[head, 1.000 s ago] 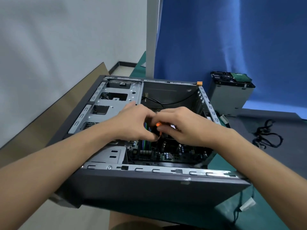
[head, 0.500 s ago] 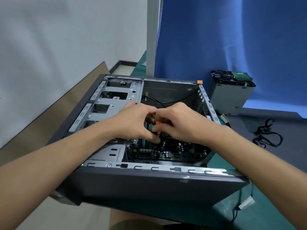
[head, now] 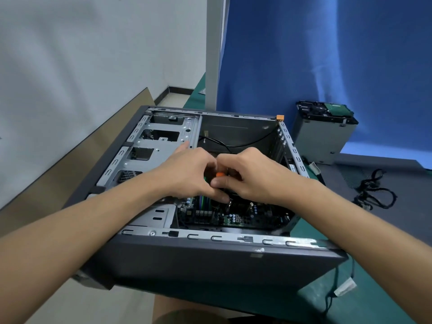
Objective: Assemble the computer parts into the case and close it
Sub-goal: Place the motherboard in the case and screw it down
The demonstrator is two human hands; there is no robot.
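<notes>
Fingers (head: 217, 183) pinching small orange part (head: 220, 174), grey sheet-metal case (head: 210, 260)

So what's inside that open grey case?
A circuit board, a black cable, drive bays. The left hand and right hand cover the middle, the right pinching an orange part; beneath them is hidden.

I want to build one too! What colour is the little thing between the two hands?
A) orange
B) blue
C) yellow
A: an orange piece peeks out between the left hand and the right hand, inside the open case.
</notes>
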